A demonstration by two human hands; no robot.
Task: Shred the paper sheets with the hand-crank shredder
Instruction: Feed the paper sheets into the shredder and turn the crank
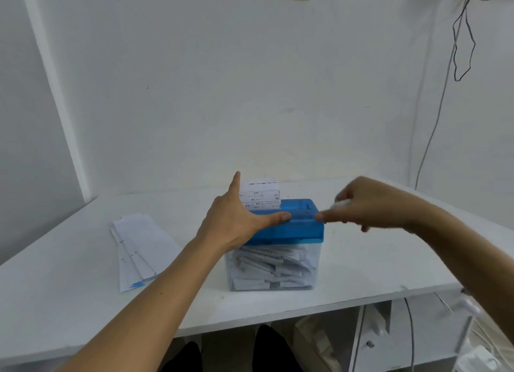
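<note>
A hand-crank shredder with a blue lid (301, 227) and a clear bin (274, 268) full of paper strips stands mid-table. A printed sheet (261, 195) sticks upright out of the lid's slot. My left hand (236, 218) rests flat on the lid's left side, thumb stretched along the front edge, forefinger up beside the sheet. At the shredder's right side my right hand (370, 204) grips the white crank handle (340, 204), which is blurred. A stack of paper sheets (139, 249) lies to the left on the table.
The white table (375, 266) runs back to a white wall. Cables (461, 37) hang on the wall at the right. A drawer unit (389, 341) and my dark-clad legs (267, 349) show under the table's front edge.
</note>
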